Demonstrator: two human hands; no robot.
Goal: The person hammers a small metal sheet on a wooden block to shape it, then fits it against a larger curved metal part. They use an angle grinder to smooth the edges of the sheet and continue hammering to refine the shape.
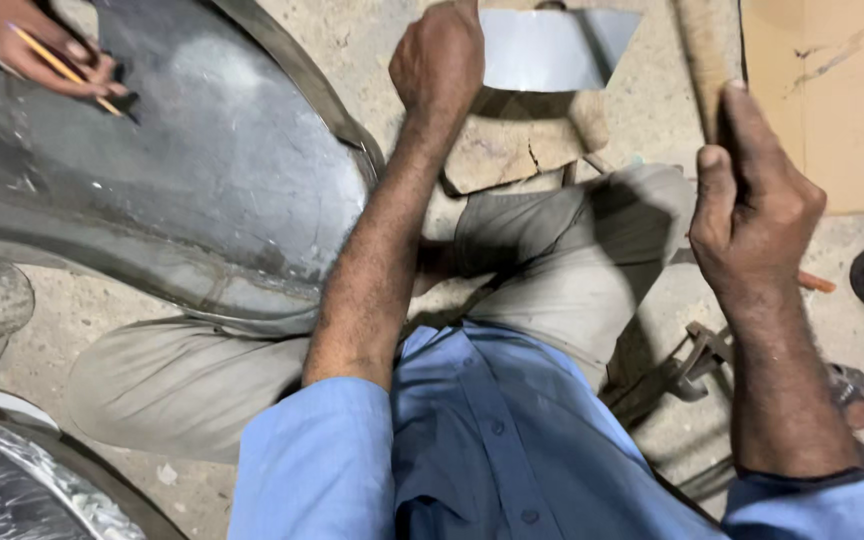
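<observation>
Above the knee, left hand (439,60) grips metal sheet (552,48).

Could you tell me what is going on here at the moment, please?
A person sits on the floor. The left hand grips a flat, shiny metal piece above a worn wooden block. The right hand holds a wooden handle upright. Another person's hand holds a pencil over a large curved metal sheet.
</observation>
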